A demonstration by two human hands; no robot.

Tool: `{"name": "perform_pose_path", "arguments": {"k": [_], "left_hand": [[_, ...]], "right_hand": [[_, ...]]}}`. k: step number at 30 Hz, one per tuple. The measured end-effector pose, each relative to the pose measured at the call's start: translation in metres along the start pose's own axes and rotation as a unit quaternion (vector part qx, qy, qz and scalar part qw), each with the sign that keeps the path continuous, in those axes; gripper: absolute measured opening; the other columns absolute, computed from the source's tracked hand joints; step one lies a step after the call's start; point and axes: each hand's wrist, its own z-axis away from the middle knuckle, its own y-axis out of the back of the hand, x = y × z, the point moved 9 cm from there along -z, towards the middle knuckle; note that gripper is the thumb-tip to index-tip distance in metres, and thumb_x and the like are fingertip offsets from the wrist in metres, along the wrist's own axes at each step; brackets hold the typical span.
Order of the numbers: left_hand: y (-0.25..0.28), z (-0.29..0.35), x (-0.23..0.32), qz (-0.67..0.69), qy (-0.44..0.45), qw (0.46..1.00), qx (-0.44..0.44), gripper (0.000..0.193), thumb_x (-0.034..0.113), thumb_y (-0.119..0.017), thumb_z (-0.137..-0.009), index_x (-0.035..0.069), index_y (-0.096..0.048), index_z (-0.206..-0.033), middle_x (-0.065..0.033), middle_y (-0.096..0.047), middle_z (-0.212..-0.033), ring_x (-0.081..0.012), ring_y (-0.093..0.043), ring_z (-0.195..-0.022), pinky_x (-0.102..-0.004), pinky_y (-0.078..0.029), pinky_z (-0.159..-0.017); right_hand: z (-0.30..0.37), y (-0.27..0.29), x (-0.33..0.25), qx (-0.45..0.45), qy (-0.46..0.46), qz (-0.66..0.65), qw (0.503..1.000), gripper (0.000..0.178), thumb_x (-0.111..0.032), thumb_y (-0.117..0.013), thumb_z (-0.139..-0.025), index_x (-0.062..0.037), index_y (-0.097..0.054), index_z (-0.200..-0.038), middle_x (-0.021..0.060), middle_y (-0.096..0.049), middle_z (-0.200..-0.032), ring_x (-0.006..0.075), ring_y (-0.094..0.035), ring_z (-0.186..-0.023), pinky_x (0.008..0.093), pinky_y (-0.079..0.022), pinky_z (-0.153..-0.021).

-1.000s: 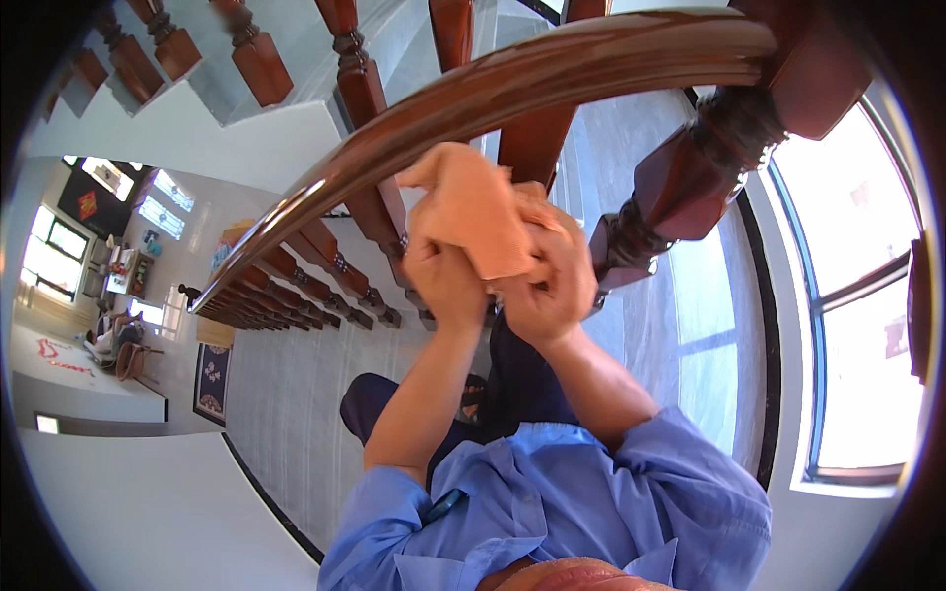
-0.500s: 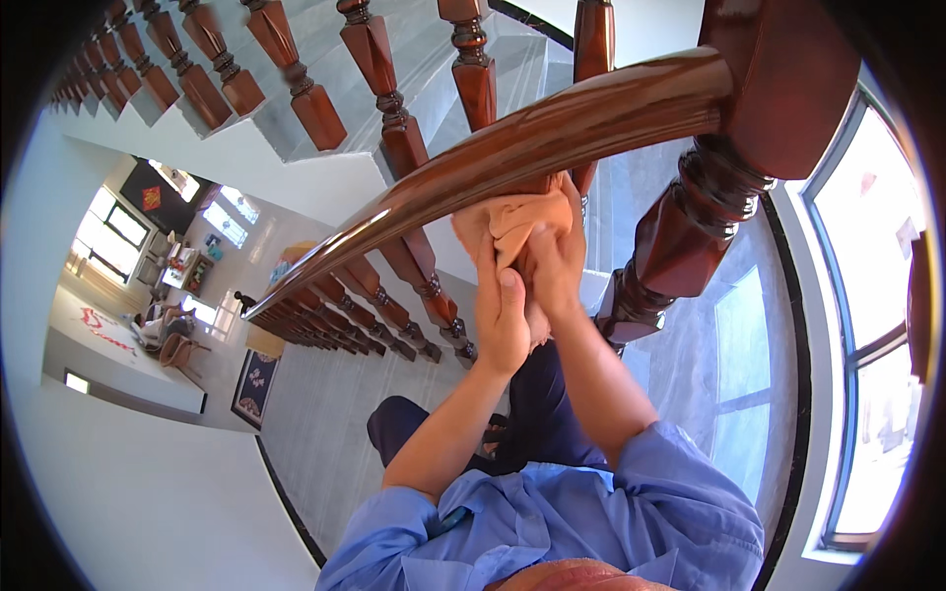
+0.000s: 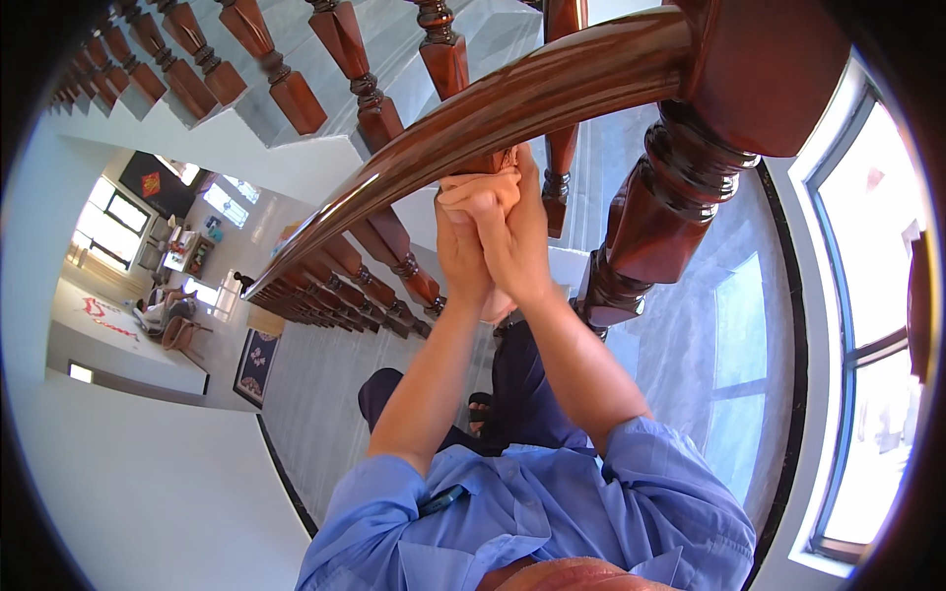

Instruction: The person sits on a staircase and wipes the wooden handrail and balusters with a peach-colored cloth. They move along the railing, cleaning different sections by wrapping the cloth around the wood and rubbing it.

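Just beneath the curved, polished brown handrail (image 3: 522, 103), an orange cloth (image 3: 483, 189) is bunched around a wooden baluster, most of which it and my hands hide. My left hand (image 3: 459, 251) presses the cloth from the left side. My right hand (image 3: 518, 246) closes on it from the right, with its thumb over the folds. Both hands lie close together, and some fingers are hidden behind the cloth.
A thick newel post (image 3: 759, 59) joins the rail at the right. More balusters (image 3: 286, 84) line the grey steps at upper left. A window (image 3: 872, 295) stands at far right. Furniture (image 3: 182, 246) shows on the floor below at left.
My hands have drawn closer together, and the cloth is bunched more tightly around the baluster. The view has shifted slightly, so the rail appears farther up and left.
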Motion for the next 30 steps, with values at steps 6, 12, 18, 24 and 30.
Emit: {"name": "perform_pose_path", "arguments": {"k": [6, 12, 18, 24, 30], "left_hand": [[0.005, 0.043, -0.027, 0.022, 0.074, 0.995, 0.061, 0.048, 0.038, -0.035, -0.114, 0.004, -0.035, -0.146, -0.0125, -0.049, -0.142, -0.02, -0.053, -0.125, -0.0355, -0.043, -0.105], [0.029, 0.1, -0.061, -0.217, 0.101, 0.968, 0.08, 0.037, 0.029, -0.043, -0.112, 0.001, -0.048, -0.137, -0.0118, -0.061, -0.124, -0.02, -0.061, -0.113, -0.0348, -0.048, -0.098], [0.043, 0.179, -0.07, -0.131, 0.192, 0.966, 0.113, 0.025, 0.019, -0.051, -0.11, -0.002, -0.061, -0.117, -0.0081, -0.067, -0.106, -0.016, -0.065, -0.096, -0.0313, -0.052, -0.086], [-0.038, 0.135, -0.064, 0.078, 0.212, 0.972, 0.064, 0.022, 0.015, -0.053, -0.108, 0.0, -0.059, -0.122, -0.0089, -0.065, -0.108, -0.0167, -0.066, -0.097, -0.0285, -0.052, -0.09], [-0.108, 0.12, -0.075, 0.001, 0.236, 0.972, 0.008, 0.037, 0.015, -0.058, -0.102, 0.002, -0.052, -0.136, -0.0133, -0.052, -0.138, -0.0282, -0.051, -0.13, -0.0385, -0.038, -0.112]], "right_hand": [[-0.002, 0.002, 0.028, 0.046, 0.055, -0.07, 0.995, 0.08, -0.055, -0.055, -0.103, 0.0091, -0.038, -0.148, 0.0169, -0.063, -0.126, 0.0238, -0.06, -0.116, 0.037, -0.048, -0.101], [0.093, 0.017, 0.099, 0.068, -0.038, -0.094, 0.993, 0.066, -0.032, -0.058, -0.103, 0.0093, -0.038, -0.151, 0.0248, -0.059, -0.137, 0.0323, -0.059, -0.127, 0.0408, -0.045, -0.108], [0.18, 0.068, 0.11, 0.078, -0.227, 0.031, 0.97, 0.031, -0.009, -0.067, -0.092, -0.0011, -0.062, -0.121, 0.0224, -0.068, -0.109, 0.0425, -0.068, -0.096, 0.0402, -0.055, -0.087], [0.184, 0.124, 0.038, 0.166, -0.082, 0.098, 0.978, 0.035, -0.008, -0.072, -0.094, 0.0045, -0.058, -0.123, 0.0191, -0.061, -0.121, 0.0281, -0.062, -0.111, 0.0356, -0.048, -0.097], [0.183, 0.184, 0.015, 0.282, -0.042, 0.096, 0.954, 0.05, -0.002, -0.069, -0.097, 0.0052, -0.043, -0.139, 0.0163, -0.057, -0.133, 0.0208, -0.058, -0.119, 0.0342, -0.043, -0.108]]}}
